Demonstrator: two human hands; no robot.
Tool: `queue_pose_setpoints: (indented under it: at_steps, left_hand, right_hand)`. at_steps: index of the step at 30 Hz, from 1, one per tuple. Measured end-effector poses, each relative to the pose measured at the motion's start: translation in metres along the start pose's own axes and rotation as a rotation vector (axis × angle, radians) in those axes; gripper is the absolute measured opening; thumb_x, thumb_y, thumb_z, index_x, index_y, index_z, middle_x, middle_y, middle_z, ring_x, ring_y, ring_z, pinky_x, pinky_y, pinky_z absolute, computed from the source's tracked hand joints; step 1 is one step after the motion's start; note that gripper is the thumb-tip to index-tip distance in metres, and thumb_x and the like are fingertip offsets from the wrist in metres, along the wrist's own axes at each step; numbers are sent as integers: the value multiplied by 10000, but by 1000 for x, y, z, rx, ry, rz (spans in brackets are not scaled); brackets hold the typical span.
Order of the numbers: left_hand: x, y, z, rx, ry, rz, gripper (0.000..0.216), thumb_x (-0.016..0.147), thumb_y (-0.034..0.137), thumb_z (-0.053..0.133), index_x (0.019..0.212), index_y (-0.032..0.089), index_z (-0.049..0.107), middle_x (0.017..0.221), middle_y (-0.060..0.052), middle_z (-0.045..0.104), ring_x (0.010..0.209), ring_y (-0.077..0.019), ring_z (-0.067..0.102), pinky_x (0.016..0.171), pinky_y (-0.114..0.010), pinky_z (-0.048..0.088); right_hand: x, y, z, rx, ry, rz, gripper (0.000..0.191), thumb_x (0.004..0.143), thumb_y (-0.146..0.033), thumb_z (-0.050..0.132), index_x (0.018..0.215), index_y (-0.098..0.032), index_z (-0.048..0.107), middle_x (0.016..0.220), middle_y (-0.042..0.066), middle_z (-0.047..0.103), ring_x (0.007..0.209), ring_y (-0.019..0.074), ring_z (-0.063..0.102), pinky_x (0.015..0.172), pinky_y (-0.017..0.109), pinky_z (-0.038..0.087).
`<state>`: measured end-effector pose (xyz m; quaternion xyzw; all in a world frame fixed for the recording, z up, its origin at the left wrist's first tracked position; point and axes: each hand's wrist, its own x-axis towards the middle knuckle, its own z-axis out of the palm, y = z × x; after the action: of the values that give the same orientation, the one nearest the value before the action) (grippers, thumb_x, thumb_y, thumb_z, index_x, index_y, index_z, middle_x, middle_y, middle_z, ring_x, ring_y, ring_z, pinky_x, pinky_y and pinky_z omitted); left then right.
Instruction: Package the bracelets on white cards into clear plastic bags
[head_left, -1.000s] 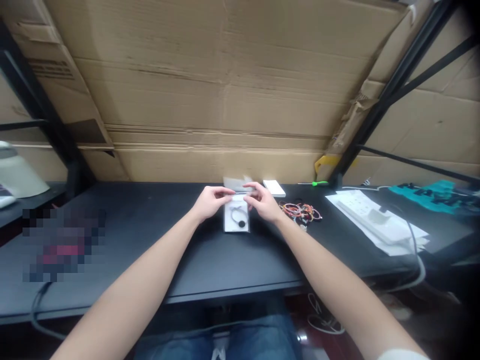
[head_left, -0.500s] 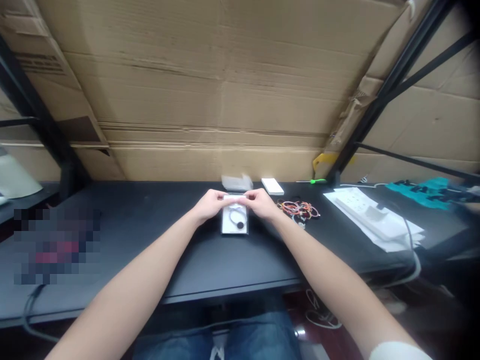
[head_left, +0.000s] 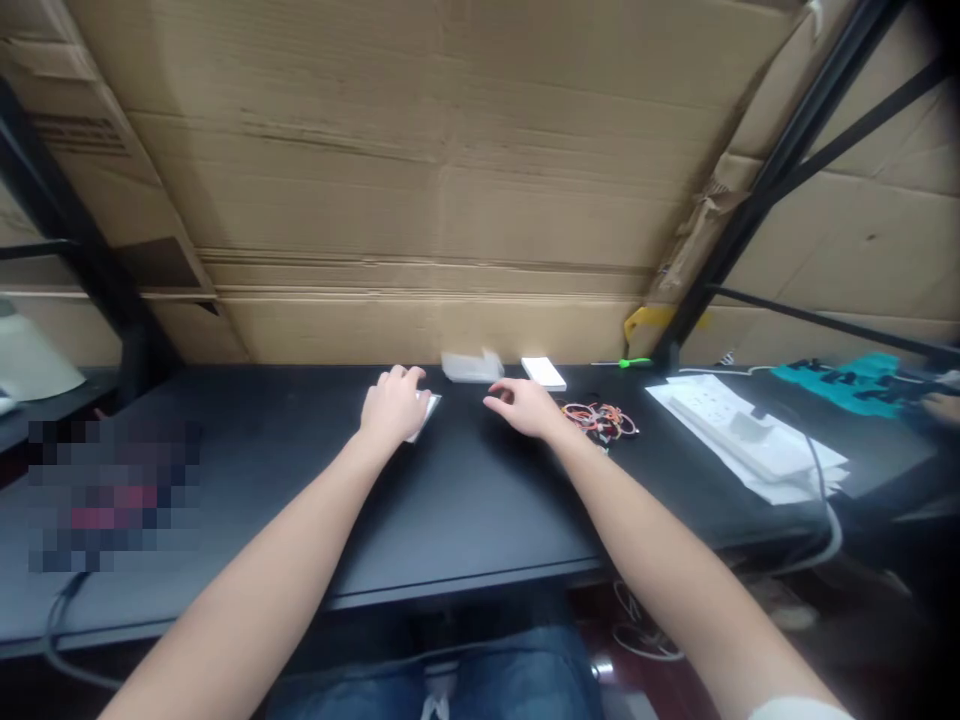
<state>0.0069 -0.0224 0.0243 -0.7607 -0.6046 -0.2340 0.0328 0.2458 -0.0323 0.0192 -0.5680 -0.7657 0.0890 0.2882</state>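
Left hand [head_left: 394,405] is lying palm-down over a white packet [head_left: 427,411] on the far side of the black table [head_left: 450,510], hiding most of it; grasp cannot be confirmed. Right hand [head_left: 525,405] is hovering loosely uncurled, holding nothing, just left of tangled coloured wires [head_left: 600,418].

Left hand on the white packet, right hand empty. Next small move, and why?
Probably the right hand reaches to the coloured bands: it is open and empty just beside them, while the left hand covers the white packet.
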Motion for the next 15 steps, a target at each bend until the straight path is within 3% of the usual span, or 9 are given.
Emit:
queue_pose_setpoints:
  at_steps: [2, 4, 8, 12, 15]
  left_hand:
    - [-3, 1, 4, 98, -141, -2, 381, 838, 452, 479, 1104, 220, 623, 1148, -158, 583, 1041, -367, 533, 840, -491, 421]
    - [-1, -6, 8, 156, -215, -4, 341, 832, 403, 483, 1077, 226, 639, 1153, -160, 585, 1033, -370, 537, 826, -498, 424]
    - [14, -38, 12, 172, -216, -3, 318, 831, 221, 433, 1064, 214, 649, 1125, -150, 604, 1016, -325, 563, 828, -441, 436]
    - [26, -59, 15, 155, -191, -31, 418, 811, 249, 462, 1210, 216, 582, 1150, -143, 609, 1017, -303, 572, 838, -392, 442]
    - [28, -60, 16, 178, -156, -57, 408, 801, 311, 481, 1166, 183, 611, 1128, -172, 615, 1042, -344, 548, 857, -435, 426]
  right_hand:
    - [2, 8, -6, -104, 20, 36, 286, 815, -475, 569, 890, -229, 692, 809, 51, 682, 724, 195, 596, 675, 305, 429]
    - [6, 18, -12, -199, 58, 85, 283, 816, -470, 563, 893, -227, 687, 874, 63, 679, 791, 212, 597, 702, 311, 429]
    - [14, 40, -23, -391, 133, 164, 325, 810, -457, 557, 985, -213, 680, 1072, 105, 624, 976, 263, 553, 840, 354, 410]
    - [18, 61, -30, -483, 95, 241, 437, 791, -464, 573, 1131, -196, 628, 1163, 137, 572, 1052, 295, 510, 894, 377, 383]
    - [18, 71, -30, -490, 5, 309, 485, 775, -475, 588, 1172, -199, 603, 1167, 147, 572, 1028, 296, 534, 861, 372, 399]
